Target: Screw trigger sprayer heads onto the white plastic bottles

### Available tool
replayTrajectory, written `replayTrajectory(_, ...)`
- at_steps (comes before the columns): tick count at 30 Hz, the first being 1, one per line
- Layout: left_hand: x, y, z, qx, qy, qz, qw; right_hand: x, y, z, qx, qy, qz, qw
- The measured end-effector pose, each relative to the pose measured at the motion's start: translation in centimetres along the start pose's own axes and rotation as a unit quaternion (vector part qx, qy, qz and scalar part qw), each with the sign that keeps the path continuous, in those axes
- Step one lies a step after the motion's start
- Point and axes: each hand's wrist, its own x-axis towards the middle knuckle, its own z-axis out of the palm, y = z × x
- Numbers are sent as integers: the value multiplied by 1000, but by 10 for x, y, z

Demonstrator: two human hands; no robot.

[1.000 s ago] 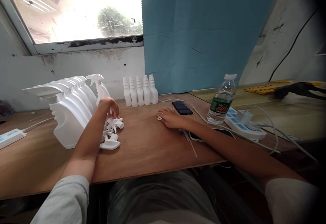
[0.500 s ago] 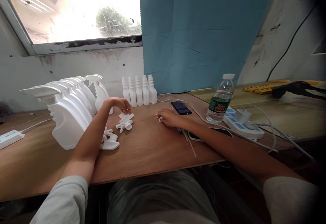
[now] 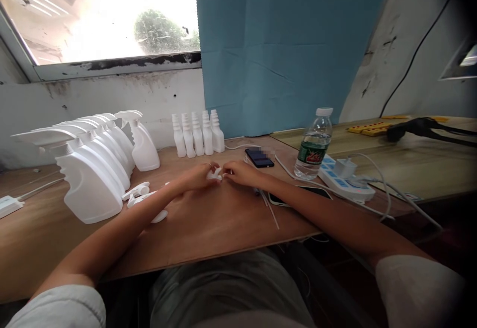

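White plastic sprayer part held over worktop, between two hands. Left hand: fingers curled, closed on sprayer part. Right hand: fingertips drawn nearly together, just beside same part; cannot tell whether small piece gripped. Loose sprayer heads lie near left forearm, some partly hidden by it. Large white bottles upright at left; five small bottles upright beyond hands. Dark phone flat behind right hand; water bottle farther right, near power strip.

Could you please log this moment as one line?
left hand: holding white plastic sprayer head | right hand: close beside it, contents unclear | standing left: white plastic spray bottles
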Motion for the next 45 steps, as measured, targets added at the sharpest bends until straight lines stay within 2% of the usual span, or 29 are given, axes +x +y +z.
replayTrajectory(3, -22, -9, 12, -32, 43, -26, 998, 1, -2, 0, 2, 26, -16, 1000)
replayTrajectory(6, -34, -15, 18, -89, 66, -30, 993, 1, -8, -1, -8, 66, -33, 997)
replayTrajectory(11, -38, 0, 21, -130, 69, -85, 986, -1, -20, -5, 11, 132, -56, 990)
replayTrajectory(14, -41, 10, 19, -143, 89, -58, 984, -4, -24, -2, 41, 113, -59, 991)
replayTrajectory(18, -45, 9, 13, -152, 89, 12, 984, -5, -25, 5, 59, 36, -81, 994)
replayTrajectory(21, -46, 2, 8, -185, 49, 57, 980, -6, -26, 9, 39, -1, -109, 993)
replayTrajectory(23, -46, -2, 7, -231, 10, 43, 972, -5, -26, 10, 37, -5, -123, 992)
replayTrajectory(26, -46, -6, 4, -270, -14, 30, 962, -5, -27, 10, 50, -9, -126, 991)
replayTrajectory(28, -46, -7, 2, -259, -19, 46, 965, -5, -26, 10, 54, -12, -126, 990)
replayTrajectory(33, -49, -4, -5, -113, -11, 100, 989, -5, -24, 13, 50, -11, -120, 992)
replayTrajectory(36, -50, -2, -4, -80, -23, 107, 991, -4, -23, 15, 47, -14, -110, 993)
replayTrajectory(38, -49, -2, -2, -68, -20, 103, 992, -4, -21, 14, 46, 12, -81, 996)
replayTrajectory(42, -45, -11, 2, -13, -3, 73, 997, -4, -22, 7, 59, 111, -15, 992)
replayTrajectory(45, -44, -16, 4, 34, -17, 48, 998, -5, -27, 2, 73, 161, -39, 984)
